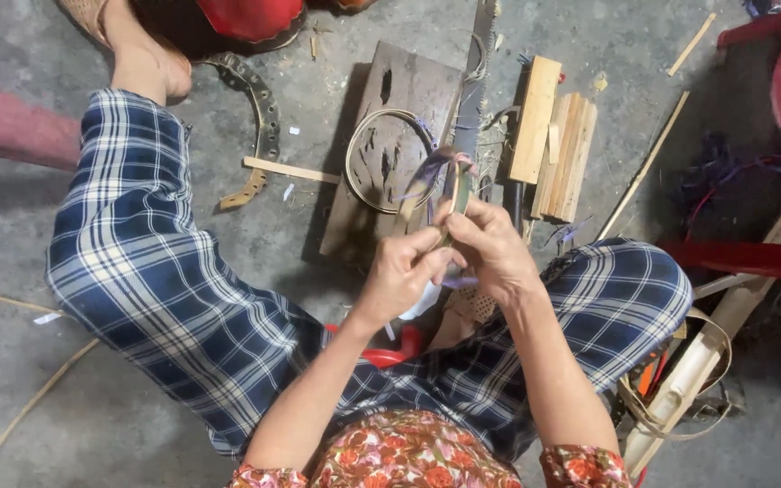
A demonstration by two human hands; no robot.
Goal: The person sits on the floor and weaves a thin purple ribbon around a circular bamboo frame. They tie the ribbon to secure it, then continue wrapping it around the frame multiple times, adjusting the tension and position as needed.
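A: Floral cloth, orange and red, at the bottom edge: the person's sleeves. Above it, blue-and-white plaid trousers [164, 271], knees spread, seated low over a grey concrete floor [65, 398].

B: Hands?

A: Together, in front of the knees. Left hand [399, 271] and right hand [490, 248] meet fingertip to fingertip, both pinched on a thin bamboo strip [456, 194] that stands up from the fingers. Purple binding strands [427, 172] wrap its top and trail off to the left. The exact grip under the fingers is hidden.

B: Below the hands?

A: A red object [389, 354] between the legs, mostly covered; I cannot tell what it is. By the right knee, a thick bamboo pole [689, 380] with loose flat strips [666, 420] looped round it.

B: Further out?

A: A dark wooden board [390, 108] lies on the floor just beyond the hands, with a ring of coiled strip [359, 149] on it. A saw blade [474, 81] runs along the board's right edge. Right of that, pale wooden blocks [553, 136] side by side. Left of the board, a flat wooden stick [291, 170] and a curved perforated band [259, 117]. At the top left, the person's bare foot [142, 54].
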